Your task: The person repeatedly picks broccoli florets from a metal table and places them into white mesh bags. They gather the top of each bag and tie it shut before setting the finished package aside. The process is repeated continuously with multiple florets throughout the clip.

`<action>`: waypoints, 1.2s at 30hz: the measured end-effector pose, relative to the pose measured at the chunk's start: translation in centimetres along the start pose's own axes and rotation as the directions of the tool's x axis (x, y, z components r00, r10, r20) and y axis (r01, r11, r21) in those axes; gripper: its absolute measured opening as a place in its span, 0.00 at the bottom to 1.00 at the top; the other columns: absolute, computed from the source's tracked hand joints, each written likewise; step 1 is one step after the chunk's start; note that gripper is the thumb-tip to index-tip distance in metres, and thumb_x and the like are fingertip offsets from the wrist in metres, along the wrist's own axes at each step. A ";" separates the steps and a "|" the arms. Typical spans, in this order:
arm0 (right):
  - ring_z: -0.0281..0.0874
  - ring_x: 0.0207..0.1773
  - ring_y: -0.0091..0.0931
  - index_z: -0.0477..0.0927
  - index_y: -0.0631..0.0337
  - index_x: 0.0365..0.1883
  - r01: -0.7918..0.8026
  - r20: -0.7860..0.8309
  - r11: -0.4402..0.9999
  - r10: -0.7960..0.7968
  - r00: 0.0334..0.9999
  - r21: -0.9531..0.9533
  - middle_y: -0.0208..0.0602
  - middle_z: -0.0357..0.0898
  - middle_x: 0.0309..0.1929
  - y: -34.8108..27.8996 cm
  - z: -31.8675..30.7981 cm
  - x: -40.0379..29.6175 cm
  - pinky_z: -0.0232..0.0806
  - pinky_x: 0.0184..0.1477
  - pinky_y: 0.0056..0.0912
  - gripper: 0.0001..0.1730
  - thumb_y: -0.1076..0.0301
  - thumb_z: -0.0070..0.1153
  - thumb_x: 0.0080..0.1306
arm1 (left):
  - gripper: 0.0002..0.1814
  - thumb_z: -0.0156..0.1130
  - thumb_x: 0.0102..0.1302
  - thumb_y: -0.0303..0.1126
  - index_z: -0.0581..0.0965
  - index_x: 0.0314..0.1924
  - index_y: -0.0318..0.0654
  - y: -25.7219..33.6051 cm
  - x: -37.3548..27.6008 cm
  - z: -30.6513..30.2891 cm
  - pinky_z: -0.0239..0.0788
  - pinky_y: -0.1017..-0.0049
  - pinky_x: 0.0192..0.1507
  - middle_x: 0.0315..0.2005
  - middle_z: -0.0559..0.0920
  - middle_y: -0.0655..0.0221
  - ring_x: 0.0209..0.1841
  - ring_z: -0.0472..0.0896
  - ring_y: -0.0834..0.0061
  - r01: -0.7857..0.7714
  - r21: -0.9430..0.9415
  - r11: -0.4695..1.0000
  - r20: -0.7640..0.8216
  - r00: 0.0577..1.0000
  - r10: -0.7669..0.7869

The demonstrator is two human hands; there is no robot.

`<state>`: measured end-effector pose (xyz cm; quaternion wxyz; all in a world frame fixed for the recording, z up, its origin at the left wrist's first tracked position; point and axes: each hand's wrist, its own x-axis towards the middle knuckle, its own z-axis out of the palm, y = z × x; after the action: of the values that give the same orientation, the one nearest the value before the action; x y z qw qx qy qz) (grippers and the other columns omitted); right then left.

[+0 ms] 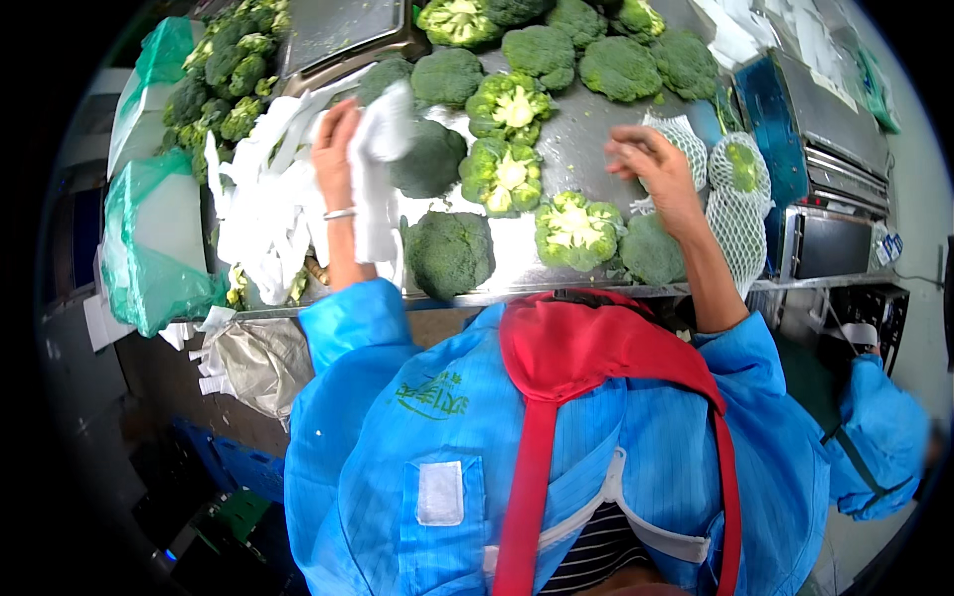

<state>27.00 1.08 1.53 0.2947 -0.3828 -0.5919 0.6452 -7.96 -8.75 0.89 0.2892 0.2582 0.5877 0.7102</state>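
My left hand (335, 141) holds a white foam net sleeve (376, 179), blurred; the sleeve hides the thumb side. To its left lies a pile of similar white sleeves (272, 223). My right hand (652, 167) has nothing in it, its fingers apart and loosely bent. Just behind it is a foam-netted broccoli head (682, 149). Another netted broccoli (741, 167) lies farther right. Between my hands are a dark broccoli head (425, 160) and several heads with pale cut stems up, one broccoli (503, 179) near the middle. A green broccoli crown (650, 249) sits below my right wrist.
Broccoli heads (622, 68) cover the far side of the metal table (570, 141). A flat-topped scale (343, 30) stands at the back left, beside heaped broccoli (231, 71) and a box with green film (160, 238). A metal machine (838, 127) and another person (879, 439) are at right.
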 end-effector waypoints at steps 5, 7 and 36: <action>0.72 0.38 0.20 0.69 0.65 0.50 0.083 0.235 0.977 -0.130 0.963 0.198 0.33 0.74 0.39 -4.8 6.1 3.7 0.65 0.39 0.21 0.19 0.70 0.51 0.61 | 0.16 0.59 0.57 0.26 0.73 0.47 0.35 -0.7 -6.1 10.1 0.69 0.82 0.40 0.37 0.78 0.65 0.38 0.76 0.80 0.219 -0.363 0.906 0.339 0.936 -0.091; 0.71 0.36 0.17 0.73 0.66 0.42 -0.041 0.222 0.959 -0.023 0.975 0.280 0.29 0.74 0.35 -3.9 6.5 4.6 0.64 0.38 0.18 0.13 0.74 0.54 0.59 | 0.20 0.59 0.57 0.24 0.69 0.51 0.35 0.1 -8.5 12.1 0.71 0.81 0.39 0.37 0.78 0.63 0.37 0.77 0.78 0.362 -0.469 0.806 0.375 0.907 -0.189; 0.71 0.33 0.21 0.67 0.60 0.35 -0.204 0.298 0.926 0.106 0.949 0.319 0.31 0.71 0.31 -0.3 3.4 2.5 0.66 0.39 0.24 0.05 0.75 0.49 0.62 | 0.19 0.57 0.56 0.23 0.71 0.50 0.30 -3.8 -14.9 11.5 0.67 0.83 0.33 0.35 0.77 0.71 0.32 0.74 0.83 0.283 -0.088 0.955 0.357 0.904 -0.235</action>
<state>22.79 1.44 1.53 0.2197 -0.2776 -0.4720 0.8074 10.95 -11.00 -1.19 0.4961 0.2767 0.5069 0.6484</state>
